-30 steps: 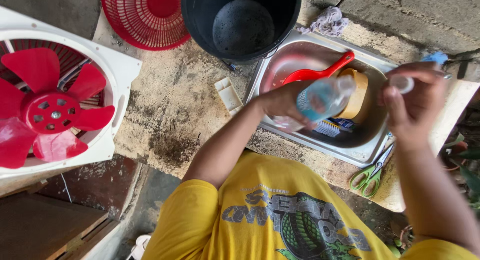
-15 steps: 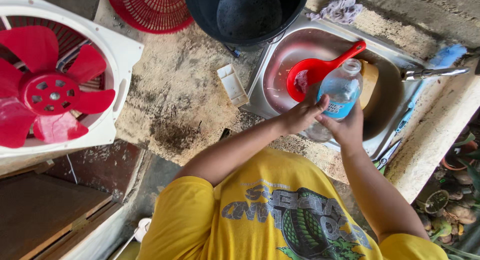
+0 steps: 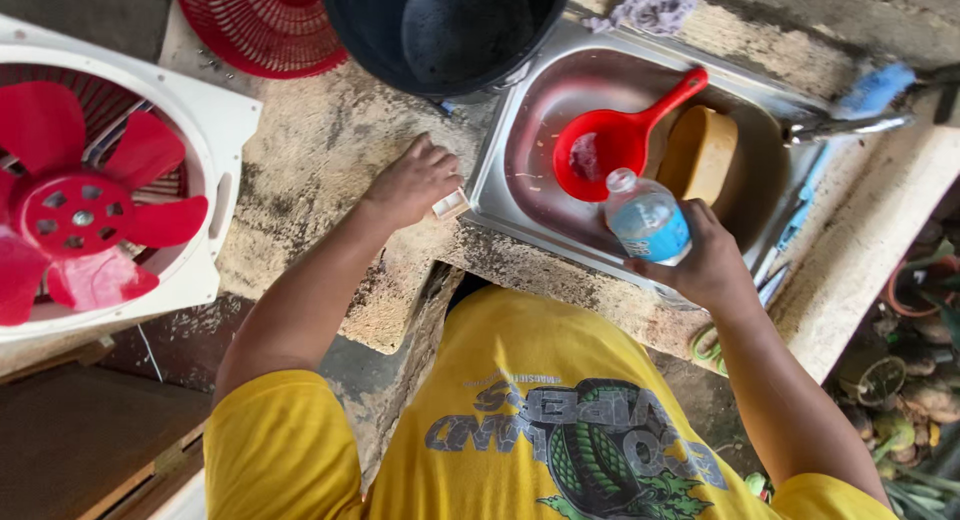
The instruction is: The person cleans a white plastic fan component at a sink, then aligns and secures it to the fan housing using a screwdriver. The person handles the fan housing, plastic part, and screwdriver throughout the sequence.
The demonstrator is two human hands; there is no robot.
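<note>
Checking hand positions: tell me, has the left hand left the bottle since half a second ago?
Yes. The left hand moved off the bottle, leftwards past the sink rim.

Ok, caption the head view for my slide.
Right hand tilts a plastic bottle over the sink; left hand rests beside it.

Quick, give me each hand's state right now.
Left hand: fingers curled, resting on the stained concrete counter, touching a small white block.
Right hand: closed around a clear plastic bottle over the steel sink.
</note>
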